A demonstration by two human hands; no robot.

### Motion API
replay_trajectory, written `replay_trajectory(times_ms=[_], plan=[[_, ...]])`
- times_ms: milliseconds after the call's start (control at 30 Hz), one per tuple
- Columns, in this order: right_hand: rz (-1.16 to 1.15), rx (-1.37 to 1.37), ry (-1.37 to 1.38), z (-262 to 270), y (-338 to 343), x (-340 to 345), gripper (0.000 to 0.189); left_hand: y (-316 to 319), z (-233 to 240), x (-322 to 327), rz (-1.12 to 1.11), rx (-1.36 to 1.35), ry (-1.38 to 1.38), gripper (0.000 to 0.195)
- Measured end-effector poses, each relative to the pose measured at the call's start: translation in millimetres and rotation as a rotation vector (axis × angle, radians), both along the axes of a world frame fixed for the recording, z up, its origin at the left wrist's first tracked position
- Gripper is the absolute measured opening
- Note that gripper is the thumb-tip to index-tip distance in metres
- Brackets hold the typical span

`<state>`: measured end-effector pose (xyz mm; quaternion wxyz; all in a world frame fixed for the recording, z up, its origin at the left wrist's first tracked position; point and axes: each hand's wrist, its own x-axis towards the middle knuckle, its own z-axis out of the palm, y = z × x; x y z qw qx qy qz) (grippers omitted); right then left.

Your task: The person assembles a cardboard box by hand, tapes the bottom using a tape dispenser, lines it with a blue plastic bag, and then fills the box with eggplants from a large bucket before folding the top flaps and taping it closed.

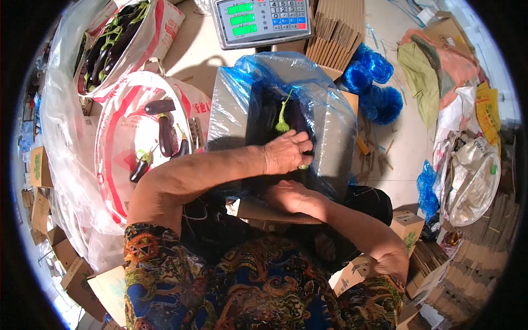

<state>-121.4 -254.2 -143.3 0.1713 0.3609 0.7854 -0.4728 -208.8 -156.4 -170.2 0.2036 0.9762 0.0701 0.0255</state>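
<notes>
Before me stands a carton lined with a thin blue plastic bag (334,128), its flaps spread under the film. Dark purple eggplants (295,111) lie inside, one with a long green stem (283,117) pointing away from me. Reaching in from the left, my left hand (288,152) has its fingers curled down over an eggplant, whose green cap (303,166) peeks out below the fingertips. My right hand (291,194) is at the near end of the carton, low and in shadow; its fingers and anything in them are hidden.
Left, an open white-and-red woven sack (108,165) holds several loose eggplants (166,136); a fuller sack (163,37) stands behind. A digital scale display (264,20) stands beyond the carton, beside stacked flat cardboard (336,33). Blue plastic bundles (381,103) and cloths (420,78) lie right.
</notes>
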Motion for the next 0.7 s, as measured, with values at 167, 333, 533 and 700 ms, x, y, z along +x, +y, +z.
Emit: replay_trajectory(times_ms=[167, 333, 533, 700], plan=[[0.117, 0.038, -0.033, 44, -8, 46, 0.026, 11, 1, 11, -0.071, 0.048, -0.063, 0.027], [0.129, 0.168, 0.074, 54, -17, 61, 0.018, 0, -10, 32, -0.096, 0.195, 0.043, 0.027], [0.034, 0.355, 0.184, 35, -28, 74, 0.016, -33, -94, 40, -0.111, 0.228, -0.038, 0.017], [-0.284, 0.079, 0.2, 50, -14, 53, 0.019, -14, -1, 42, -0.033, -0.012, 0.403, 0.02]])
